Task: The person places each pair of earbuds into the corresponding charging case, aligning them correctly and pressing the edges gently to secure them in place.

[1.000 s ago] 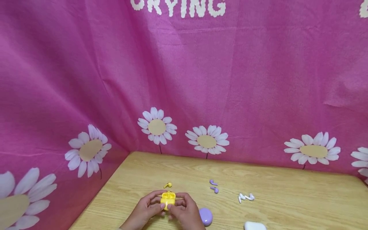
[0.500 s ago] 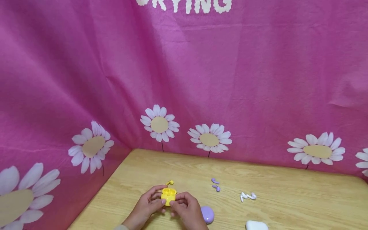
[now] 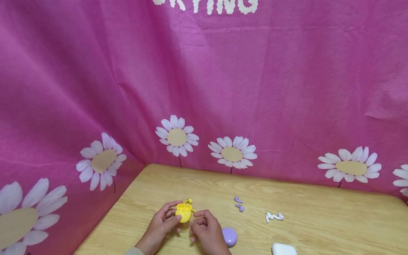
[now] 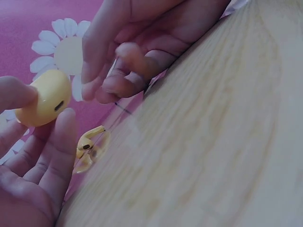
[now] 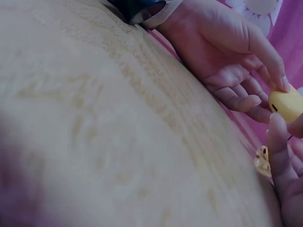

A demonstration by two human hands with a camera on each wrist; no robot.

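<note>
My left hand (image 3: 163, 222) grips a yellow earbud case (image 3: 183, 215), its lid raised, thumb on the front. The case's rounded underside with a dark port slot faces the left wrist view (image 4: 51, 97). Just right of the case is my right hand (image 3: 207, 226), fingers loosely bent and apart from it; nothing shows between them. In the right wrist view its raised finger (image 5: 278, 146) overlaps the case edge. A yellow earbud (image 3: 189, 201) lies on the table behind the case. Another slim yellow piece (image 3: 193, 210) shows between the case and my right index fingertip.
Two purple earbuds (image 3: 239, 208) and two white earbuds (image 3: 270, 216) lie farther right on the wooden table (image 3: 318, 219). A round purple case (image 3: 230, 236) sits beside my right hand, a white case (image 3: 283, 249) at the front edge. Pink flowered cloth (image 3: 287, 88) hangs behind.
Both hands held the yellow case before. Now my right hand has let go and stands slightly to the right, while my left hand has shifted the case a little to the left.
</note>
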